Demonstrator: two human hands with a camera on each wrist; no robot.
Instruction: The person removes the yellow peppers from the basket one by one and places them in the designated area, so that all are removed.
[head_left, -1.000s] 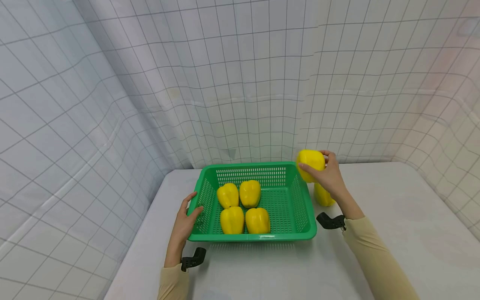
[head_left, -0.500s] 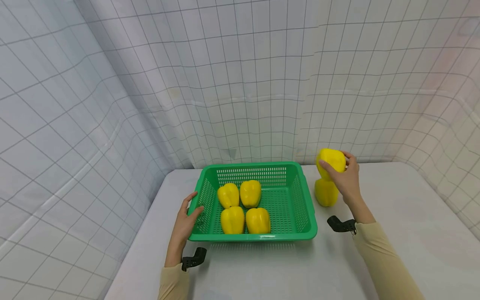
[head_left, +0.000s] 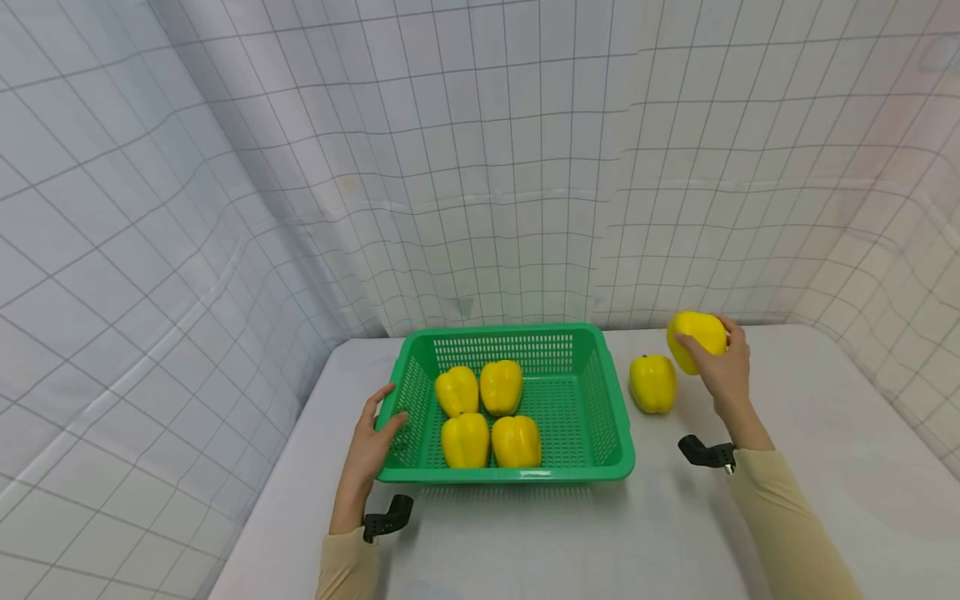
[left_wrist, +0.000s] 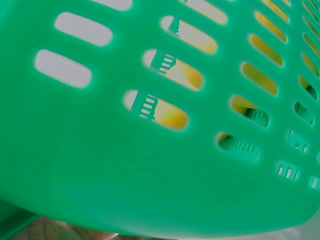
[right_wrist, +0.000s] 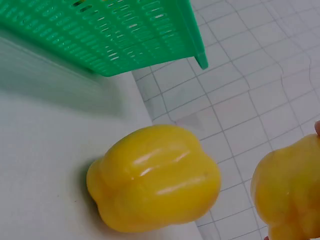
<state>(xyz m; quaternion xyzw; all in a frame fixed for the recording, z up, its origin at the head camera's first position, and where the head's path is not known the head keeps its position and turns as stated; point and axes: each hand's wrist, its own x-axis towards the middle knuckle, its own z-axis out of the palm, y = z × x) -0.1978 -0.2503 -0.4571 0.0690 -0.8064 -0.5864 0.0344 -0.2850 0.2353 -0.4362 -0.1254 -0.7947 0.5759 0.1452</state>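
My right hand point(head_left: 729, 371) holds a yellow bell pepper point(head_left: 699, 337) above the table's far right part, thumb on its near side and fingers behind. At the edge of the right wrist view, this held pepper point(right_wrist: 290, 190) is partly cut off. A second yellow bell pepper point(head_left: 652, 384) stands on the table between that hand and a green plastic basket point(head_left: 504, 475). My left hand point(head_left: 369, 442) grips the basket's left rim, the thumb over the inner side. The basket wall point(left_wrist: 100, 165) fills the left wrist view and mostly hides that hand.
Several yellow bell peppers point(head_left: 465, 440) sit in the left and middle of the basket; its right part shows bare slotted floor point(head_left: 562, 417). A white table point(head_left: 525, 542) lies under everything. Grid-patterned white curtains point(head_left: 487, 167) hang behind and at both sides.
My right hand has carried its bell pepper rightward, from over the basket's right rim to beyond the standing pepper, which is now fully visible. My left hand and the basket stay put.
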